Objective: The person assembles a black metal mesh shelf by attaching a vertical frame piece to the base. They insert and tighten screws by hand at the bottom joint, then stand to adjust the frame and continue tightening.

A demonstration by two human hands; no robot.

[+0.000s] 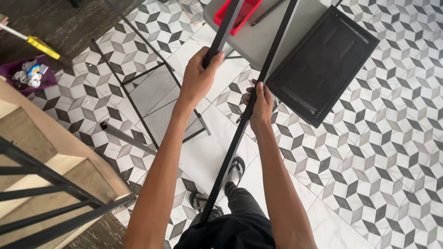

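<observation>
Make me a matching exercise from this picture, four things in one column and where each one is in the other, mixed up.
Things:
1. red tray
2. black mesh panel
3. purple tub
4. left hand

Places:
A. leaning against the grey table's edge
B. gripping a black metal bar
C. on the grey table
D. on the floor beside the stairs

Pairs: 1-C, 2-A, 3-D, 4-B

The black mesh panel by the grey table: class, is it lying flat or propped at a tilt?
Tilted. The black mesh panel leans with its upper edge against the grey table and its lower corner down toward the tiled floor.
</observation>
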